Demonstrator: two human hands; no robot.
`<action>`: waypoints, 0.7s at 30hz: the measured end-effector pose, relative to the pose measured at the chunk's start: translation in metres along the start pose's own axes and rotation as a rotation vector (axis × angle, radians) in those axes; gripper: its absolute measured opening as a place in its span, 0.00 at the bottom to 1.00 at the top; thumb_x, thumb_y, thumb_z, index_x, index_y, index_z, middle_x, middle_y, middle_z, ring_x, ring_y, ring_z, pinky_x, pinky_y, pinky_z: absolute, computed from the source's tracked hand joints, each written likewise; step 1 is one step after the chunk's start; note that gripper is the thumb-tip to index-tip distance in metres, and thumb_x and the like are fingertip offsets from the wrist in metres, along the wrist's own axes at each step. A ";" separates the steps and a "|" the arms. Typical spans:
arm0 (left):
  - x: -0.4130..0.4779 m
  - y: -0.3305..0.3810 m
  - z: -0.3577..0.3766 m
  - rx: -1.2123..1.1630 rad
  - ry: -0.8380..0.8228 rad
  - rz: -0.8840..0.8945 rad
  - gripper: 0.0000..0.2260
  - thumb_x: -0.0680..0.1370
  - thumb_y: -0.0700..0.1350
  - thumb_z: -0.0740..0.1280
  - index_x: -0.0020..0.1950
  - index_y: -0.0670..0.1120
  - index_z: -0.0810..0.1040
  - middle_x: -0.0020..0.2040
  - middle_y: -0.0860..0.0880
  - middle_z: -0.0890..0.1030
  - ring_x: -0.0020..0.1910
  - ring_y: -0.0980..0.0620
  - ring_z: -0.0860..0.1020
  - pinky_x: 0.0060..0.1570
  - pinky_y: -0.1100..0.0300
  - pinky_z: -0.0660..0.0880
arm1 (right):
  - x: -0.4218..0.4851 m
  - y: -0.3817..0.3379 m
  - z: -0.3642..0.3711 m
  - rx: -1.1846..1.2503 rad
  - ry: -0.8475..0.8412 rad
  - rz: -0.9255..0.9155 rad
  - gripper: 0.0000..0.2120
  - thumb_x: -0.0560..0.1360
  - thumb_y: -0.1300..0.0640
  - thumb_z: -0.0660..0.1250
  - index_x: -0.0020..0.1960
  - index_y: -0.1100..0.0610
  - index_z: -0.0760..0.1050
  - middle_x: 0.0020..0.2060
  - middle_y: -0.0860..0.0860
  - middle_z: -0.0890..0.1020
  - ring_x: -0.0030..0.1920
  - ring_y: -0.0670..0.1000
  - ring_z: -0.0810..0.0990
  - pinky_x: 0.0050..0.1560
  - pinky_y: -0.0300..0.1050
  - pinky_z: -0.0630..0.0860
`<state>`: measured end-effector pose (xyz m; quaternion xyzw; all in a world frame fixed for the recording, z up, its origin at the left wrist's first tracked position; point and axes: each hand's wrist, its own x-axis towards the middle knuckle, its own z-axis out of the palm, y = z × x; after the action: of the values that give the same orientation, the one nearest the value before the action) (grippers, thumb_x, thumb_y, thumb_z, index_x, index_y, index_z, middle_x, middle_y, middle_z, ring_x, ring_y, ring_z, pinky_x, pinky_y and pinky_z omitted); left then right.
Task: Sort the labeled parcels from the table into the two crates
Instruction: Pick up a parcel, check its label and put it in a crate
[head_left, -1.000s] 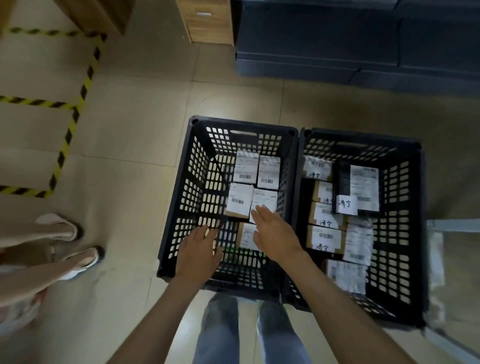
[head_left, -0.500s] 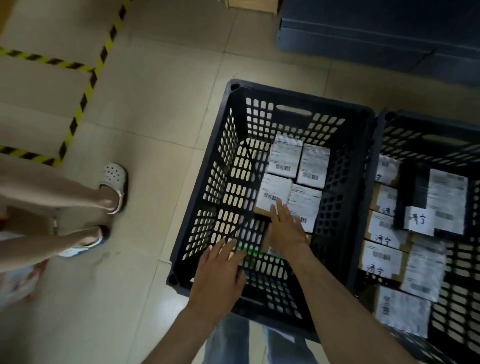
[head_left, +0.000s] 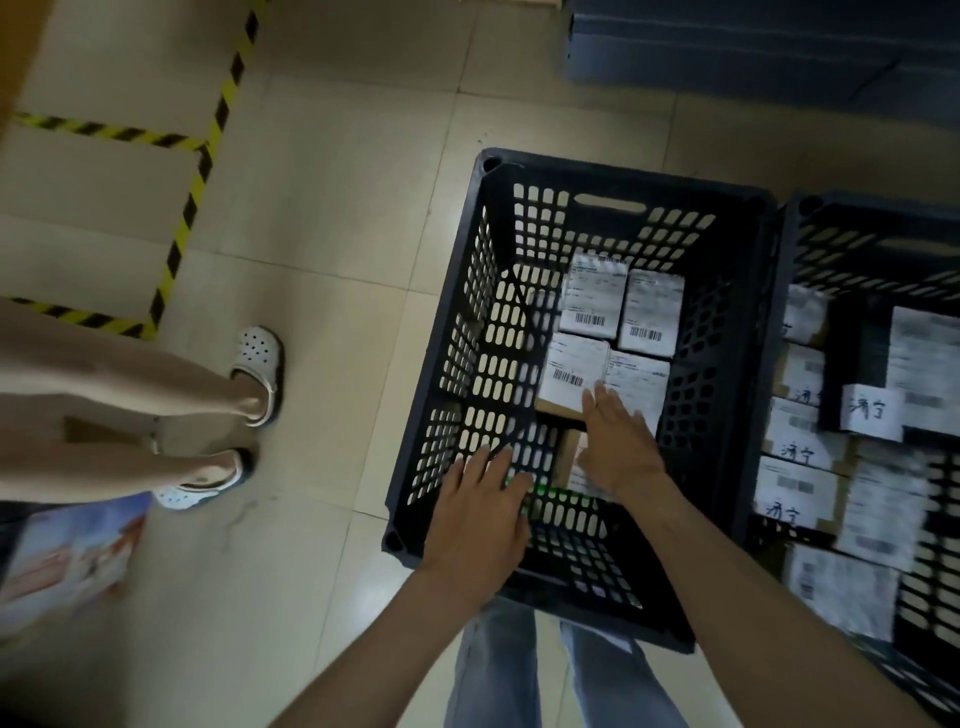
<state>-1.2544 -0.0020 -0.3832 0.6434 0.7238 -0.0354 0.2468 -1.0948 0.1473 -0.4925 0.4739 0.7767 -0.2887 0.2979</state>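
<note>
1. Parcels (head_left: 595, 299) lie flat in the left crate (head_left: 462, 332) with their labels (head_left: 649, 312) up, packed edge to edge along its right side. More parcels fill the right crate (head_left: 872, 208). No bench is in view.
2. Right hand (head_left: 621, 452) is inside the left crate, fingers straight and flat, gripping nothing. Its fingertips touch the two middle parcels. Its palm covers a near parcel (head_left: 569, 449), of which only a brown cardboard edge shows.
3. Left hand (head_left: 475, 525) is spread with straight fingers over the near-left part of that crate and holds nothing. I cannot tell whether it touches the wall.
4. Handling, as I judge it: these are small, stiff cardboard boxes, likely light, and one hand should manage each. The labels look smooth, so a flat palm may slide. The contents are unknown, so they are better set down than dropped.
5. Hold: put the thumb on one long side and the fingers on the opposite side, across the narrow width. Packed neighbours leave no gap, so the near parcel's free left edge is the place to get fingers under.
6. Risk: pushing one box could shunt the row out of line or ride it over another.
</note>
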 end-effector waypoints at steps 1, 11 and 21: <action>-0.002 0.003 -0.007 0.009 -0.013 -0.001 0.20 0.82 0.48 0.66 0.74 0.51 0.74 0.80 0.47 0.67 0.81 0.43 0.60 0.81 0.42 0.57 | -0.014 -0.001 -0.009 -0.004 0.021 -0.016 0.38 0.86 0.54 0.57 0.84 0.56 0.34 0.82 0.54 0.34 0.83 0.54 0.36 0.82 0.56 0.45; -0.051 0.041 -0.135 0.092 -0.012 0.121 0.22 0.75 0.47 0.74 0.69 0.49 0.79 0.74 0.44 0.76 0.74 0.40 0.72 0.71 0.39 0.71 | -0.238 -0.019 -0.113 0.121 0.371 0.001 0.32 0.82 0.52 0.65 0.83 0.54 0.58 0.82 0.57 0.60 0.82 0.58 0.57 0.79 0.59 0.63; -0.110 0.130 -0.212 0.161 0.113 0.448 0.22 0.80 0.51 0.69 0.74 0.49 0.75 0.71 0.48 0.76 0.72 0.43 0.72 0.71 0.44 0.71 | -0.433 0.007 -0.105 0.249 0.649 0.320 0.26 0.76 0.51 0.72 0.72 0.54 0.74 0.71 0.56 0.75 0.71 0.58 0.75 0.63 0.59 0.78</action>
<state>-1.1911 -0.0027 -0.1185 0.8063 0.5706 -0.0013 0.1558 -0.9468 -0.0179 -0.1058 0.6885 0.7058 -0.1658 0.0178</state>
